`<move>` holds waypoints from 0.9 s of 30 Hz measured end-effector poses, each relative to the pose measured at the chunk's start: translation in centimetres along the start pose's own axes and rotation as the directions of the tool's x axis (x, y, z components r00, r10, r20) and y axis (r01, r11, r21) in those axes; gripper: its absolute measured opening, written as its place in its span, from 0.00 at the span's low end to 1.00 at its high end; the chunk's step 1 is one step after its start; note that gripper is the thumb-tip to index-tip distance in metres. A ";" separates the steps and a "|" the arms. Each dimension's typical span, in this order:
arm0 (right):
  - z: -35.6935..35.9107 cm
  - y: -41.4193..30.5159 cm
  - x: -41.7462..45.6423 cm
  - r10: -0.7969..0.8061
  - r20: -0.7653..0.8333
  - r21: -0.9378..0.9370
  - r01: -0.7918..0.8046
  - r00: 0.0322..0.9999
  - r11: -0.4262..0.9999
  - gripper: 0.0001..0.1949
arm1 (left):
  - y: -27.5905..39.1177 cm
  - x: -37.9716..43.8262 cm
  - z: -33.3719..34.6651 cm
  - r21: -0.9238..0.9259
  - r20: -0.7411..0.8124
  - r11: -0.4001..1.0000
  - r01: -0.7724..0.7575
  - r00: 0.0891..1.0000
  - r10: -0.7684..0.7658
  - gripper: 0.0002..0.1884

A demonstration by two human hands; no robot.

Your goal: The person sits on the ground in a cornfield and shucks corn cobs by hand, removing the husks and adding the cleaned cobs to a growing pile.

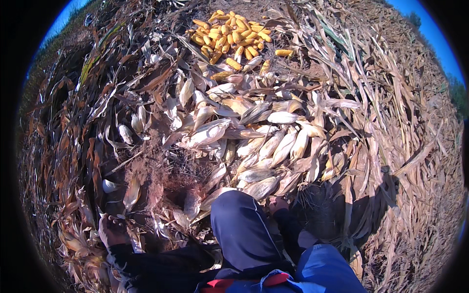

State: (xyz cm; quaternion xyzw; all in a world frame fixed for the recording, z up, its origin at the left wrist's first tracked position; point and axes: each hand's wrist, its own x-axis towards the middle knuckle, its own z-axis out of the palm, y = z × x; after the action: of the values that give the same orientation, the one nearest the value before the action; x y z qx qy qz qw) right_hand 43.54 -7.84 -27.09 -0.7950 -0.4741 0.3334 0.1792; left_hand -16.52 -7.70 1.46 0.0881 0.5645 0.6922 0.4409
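Note:
My left hand (111, 230) is low on the left, over a heap of dry corn husks (78, 252). Its fingers look curled, and shadow hides whether anything is in them. Beside my raised knee (238, 216), my right hand (277, 204) is at the near edge of a pile of corn ears in pale dry husks (284, 146). The knee and shade partly cover that hand, so its grip is unclear. An unhusked ear (262, 186) lies just beyond it. Farther off sits a heap of bare yellow corn cobs (231, 34).
Dry corn stalks (388, 121) lie thickly along the right, and more stalks and leaves (69, 146) cover the left. A single yellow cob (284, 52) rests right of the heap. Bare reddish soil (146, 168) shows left of the husked pile. Loose husks (132, 194) are scattered there.

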 end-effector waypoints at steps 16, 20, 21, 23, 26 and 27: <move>-1.8 -12.1 6.9 -0.516 0.009 -0.383 0.480 0.856 0.789 0.31 | -0.7 1.4 2.4 0.127 -0.140 0.992 -0.012 0.990 0.030 0.05; -0.7 -12.3 10.2 -0.348 0.266 -0.562 0.437 0.899 0.702 0.33 | -0.8 1.8 1.5 0.094 -0.012 0.996 0.012 1.000 -0.011 0.06; -0.8 -13.4 10.4 -0.284 0.300 -0.595 0.411 0.911 0.690 0.32 | -0.7 1.6 1.8 0.110 -0.017 0.994 -0.009 1.000 0.011 0.06; -1.5 -15.2 10.1 -0.276 0.389 -0.587 0.467 0.879 0.661 0.33 | -0.6 0.7 3.0 0.144 -0.036 0.988 -0.056 0.997 0.061 0.06; -3.3 -18.7 8.7 -0.455 0.273 -0.405 0.530 0.848 0.745 0.34 | -1.3 -0.3 7.4 0.242 -0.036 0.960 -0.141 0.987 0.154 0.08; -3.9 -20.6 8.3 -0.542 0.192 -0.284 0.575 0.818 0.767 0.33 | -1.7 -0.9 8.7 0.297 0.037 0.944 -0.143 0.990 0.139 0.09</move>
State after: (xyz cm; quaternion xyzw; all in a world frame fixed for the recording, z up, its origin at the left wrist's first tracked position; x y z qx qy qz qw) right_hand 35.93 9.60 -14.90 -0.6186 -0.7461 0.2199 0.1114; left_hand -9.72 -2.27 3.37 0.1993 0.6516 0.6279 0.3761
